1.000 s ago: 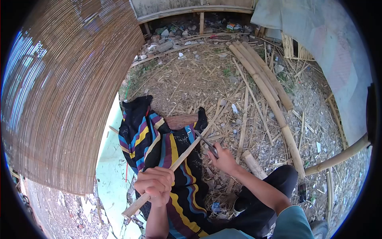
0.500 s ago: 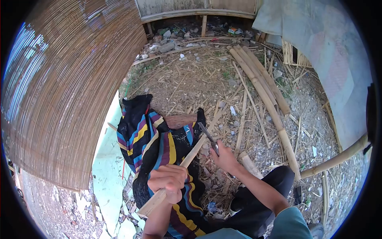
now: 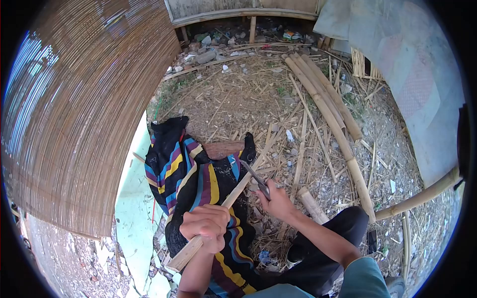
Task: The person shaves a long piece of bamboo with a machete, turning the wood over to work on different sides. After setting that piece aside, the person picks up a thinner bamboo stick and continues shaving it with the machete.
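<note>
My left hand is wrapped round a pale bamboo strip, which slants from the lower left up to the right. In my right hand is the handle of a dark-bladed knife. Its blade points up and to the left and lies across the upper part of the strip. Under the strip, a striped black, yellow and blue cloth covers my leg and the ground. Just beyond the cloth is a reddish-brown wood block.
Long bamboo poles lie on the right, among scattered splinters. A woven bamboo screen stands on the left beside a pale green sheet. A short bamboo piece and a dark phone-like object lie near my right knee.
The knife in my right hand has shifted slightly left and down along the strip. My left hand, still round the strip, has moved a little to the left.
</note>
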The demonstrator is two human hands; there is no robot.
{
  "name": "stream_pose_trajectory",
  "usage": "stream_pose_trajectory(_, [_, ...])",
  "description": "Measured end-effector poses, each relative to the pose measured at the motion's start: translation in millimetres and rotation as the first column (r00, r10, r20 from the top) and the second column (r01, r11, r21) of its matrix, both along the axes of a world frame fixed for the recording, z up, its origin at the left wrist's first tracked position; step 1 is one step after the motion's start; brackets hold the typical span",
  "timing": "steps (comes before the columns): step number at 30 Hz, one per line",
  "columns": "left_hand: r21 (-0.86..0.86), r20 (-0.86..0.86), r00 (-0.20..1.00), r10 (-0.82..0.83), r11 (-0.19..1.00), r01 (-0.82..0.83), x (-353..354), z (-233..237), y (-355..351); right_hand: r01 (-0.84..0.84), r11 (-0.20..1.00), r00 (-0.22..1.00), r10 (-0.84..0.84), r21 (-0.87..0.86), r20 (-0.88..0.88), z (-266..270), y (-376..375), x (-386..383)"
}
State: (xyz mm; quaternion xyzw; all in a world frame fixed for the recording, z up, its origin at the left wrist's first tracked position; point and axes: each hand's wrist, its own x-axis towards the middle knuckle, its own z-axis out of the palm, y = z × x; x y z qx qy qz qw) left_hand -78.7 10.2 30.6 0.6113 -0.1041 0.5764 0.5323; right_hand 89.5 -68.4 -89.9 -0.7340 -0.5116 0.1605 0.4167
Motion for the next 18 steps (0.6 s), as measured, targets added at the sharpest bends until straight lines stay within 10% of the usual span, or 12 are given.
stream_pose_trajectory(18, [-0.075, 0.067, 0.990, 0.121, 0.990, -0.116, 0, -2, 11, 0.085, 0.992, 0.996, -0.084, -0.093, 0.016, -35, 33, 31])
